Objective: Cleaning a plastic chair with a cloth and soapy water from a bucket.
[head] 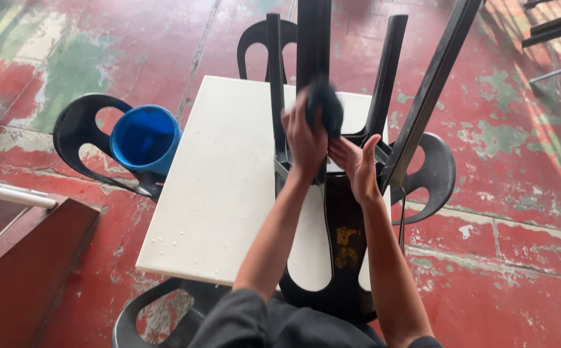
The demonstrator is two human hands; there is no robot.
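A black plastic chair [341, 258] lies upside down on a white rectangular table [222, 187], its legs pointing up toward me. My left hand [305, 138] grips a dark cloth [325, 106] and presses it against one chair leg [312, 45]. My right hand [357, 164] rests open against the underside of the chair's seat, fingers spread, just right of the left hand.
A blue bucket [145, 138] sits on a black chair [84, 135] left of the table. More black chairs stand at the far side [254, 38], right side [432, 177] and near side [158, 312]. A brown wooden ledge [29, 258] lies at lower left. The floor is worn red paint.
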